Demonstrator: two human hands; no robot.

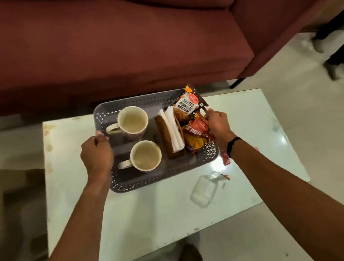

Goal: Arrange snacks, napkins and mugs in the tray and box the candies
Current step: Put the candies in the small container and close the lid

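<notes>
A grey perforated tray [135, 101] sits on the far part of a white glass table [153, 215]. Inside stand two cream mugs, one at the back [132, 122] and one nearer [146, 156]. White napkins [172, 130] stand in a brown holder at the tray's middle. Snack packets lie on the right side: salted peanuts [186, 106] and a red and yellow packet [198, 134]. My left hand [96, 153] grips the tray's left rim. My right hand [218, 126] grips the right rim beside the packets. A clear plastic box [203, 190] lies on the table near the tray, with red candy wrappers [226, 159] beside my right wrist.
A maroon sofa [107, 42] fills the space just behind the table. Dark furniture legs [337, 32] stand at the right on the pale floor. A brown stool or box [6, 197] is at the left. My foot [190, 257] shows below the table's near edge.
</notes>
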